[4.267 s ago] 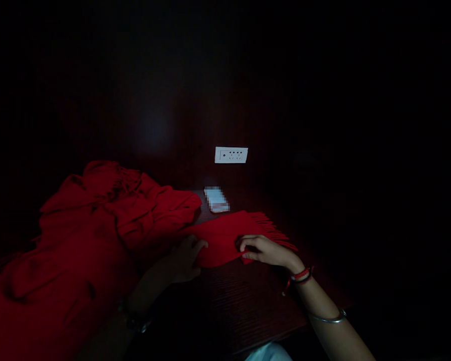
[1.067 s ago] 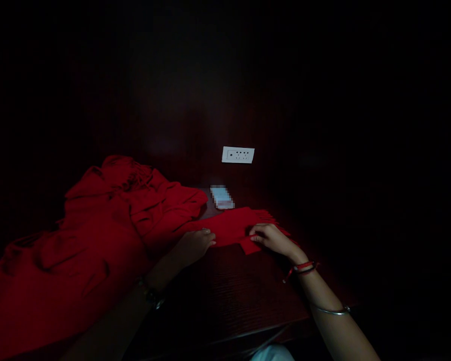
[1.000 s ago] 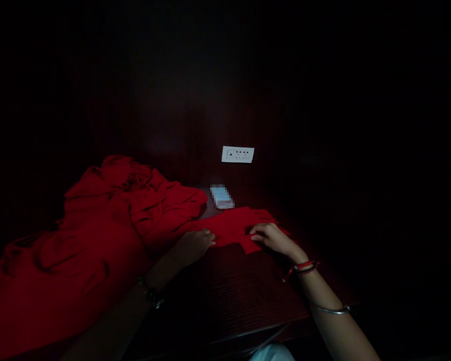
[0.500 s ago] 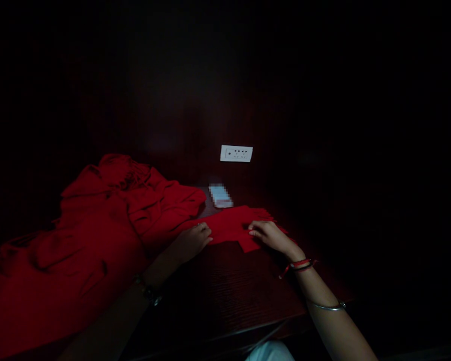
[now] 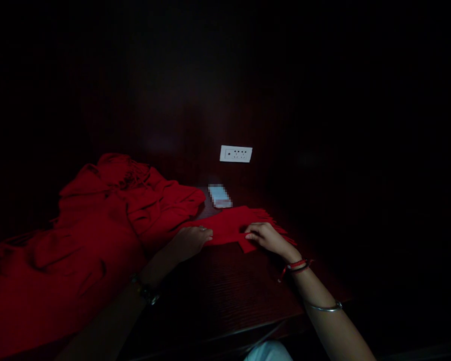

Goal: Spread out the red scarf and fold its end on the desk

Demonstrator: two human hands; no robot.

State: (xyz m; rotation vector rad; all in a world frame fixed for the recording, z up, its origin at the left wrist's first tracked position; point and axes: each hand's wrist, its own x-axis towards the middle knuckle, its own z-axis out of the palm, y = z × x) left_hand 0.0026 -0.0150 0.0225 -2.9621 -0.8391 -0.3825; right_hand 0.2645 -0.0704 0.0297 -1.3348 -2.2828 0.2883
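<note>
A red fringed scarf (image 5: pixel 229 223) stretches across the dark table, its tasselled end to the right. My left hand (image 5: pixel 194 241) is closed on the near edge of the narrow stretch, with a ring on one finger. Farther right, my right hand (image 5: pixel 267 237) pinches the cloth between thumb and fingers near the fringe. A small corner of cloth hangs toward me just beside the right fingertips. To the left, the red fabric lies in a large crumpled heap (image 5: pixel 108 220), with fringe showing on its top.
Behind the scarf, a phone-like flat object (image 5: pixel 220 195) with a blurred-out surface rests on the table (image 5: pixel 225 291). A white power socket (image 5: pixel 236 154) is on the dark wall. The table's front edge runs above my knee (image 5: pixel 268 351). Surroundings are very dark.
My right hand has shifted slightly left and toward me, its fingers now pinching the cloth's near edge. The left hand has hardly moved.
</note>
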